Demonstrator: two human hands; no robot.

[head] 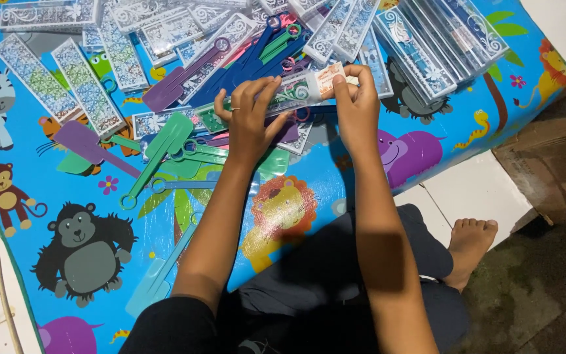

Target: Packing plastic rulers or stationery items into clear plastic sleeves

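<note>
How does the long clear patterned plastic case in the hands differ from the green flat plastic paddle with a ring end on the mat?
The clear patterned case is held off the mat by the left hand and right hand; the green paddle lies loose on the blue animal-print mat. The case is see-through with white ornament, the paddle opaque and plain. The case has an orange label end, the paddle a ring end. Both are long and slim.

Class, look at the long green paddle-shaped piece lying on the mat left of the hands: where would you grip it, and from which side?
Probably grip the green paddle piece at its narrow stem, midway between the broad flat blade and the ring end, coming from above. It lies flat and diagonal on the mat, and the stem's sides look mostly free.
</note>
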